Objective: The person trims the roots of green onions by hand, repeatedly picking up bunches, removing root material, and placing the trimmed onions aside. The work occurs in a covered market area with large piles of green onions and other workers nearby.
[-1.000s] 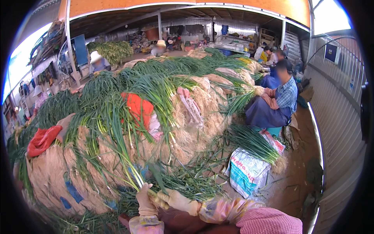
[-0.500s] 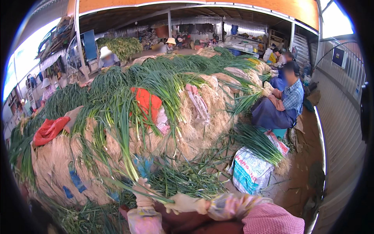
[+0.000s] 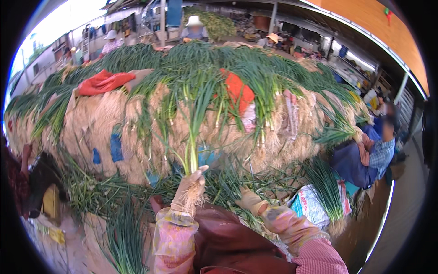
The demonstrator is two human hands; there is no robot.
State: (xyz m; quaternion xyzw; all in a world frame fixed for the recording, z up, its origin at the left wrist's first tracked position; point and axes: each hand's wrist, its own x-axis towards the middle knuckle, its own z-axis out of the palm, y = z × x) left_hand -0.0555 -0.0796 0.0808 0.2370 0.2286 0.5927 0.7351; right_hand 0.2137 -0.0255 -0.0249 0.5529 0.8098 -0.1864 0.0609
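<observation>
My left hand [image 3: 186, 191], in a pale glove, is closed around the white lower ends of a small bunch of green onions [image 3: 193, 146]. Their leaves point up and away from me, and the stringy roots hang out below my fingers. My right hand [image 3: 251, 201], gloved too, is off to the right with its fingers apart and nothing visible in them. It hovers over or touches loose green leaves [image 3: 223, 182] strewn on the ground. Beyond both hands rises a long heap of green onions [image 3: 105, 114], roots facing me.
Red cloth [image 3: 105, 83] and orange cloth [image 3: 238, 91] lie on the heap. More green onions rest on a printed sack [image 3: 308, 208] at right and on the ground at left [image 3: 125, 242]. A seated co-worker [image 3: 381, 155] is at right; another person's dark sleeve [image 3: 13, 169] shows at left.
The view has swung left. My right hand has moved away from the green onions and the leaf it was pulling. My left hand still grips the bunch, now upright with roots visible.
</observation>
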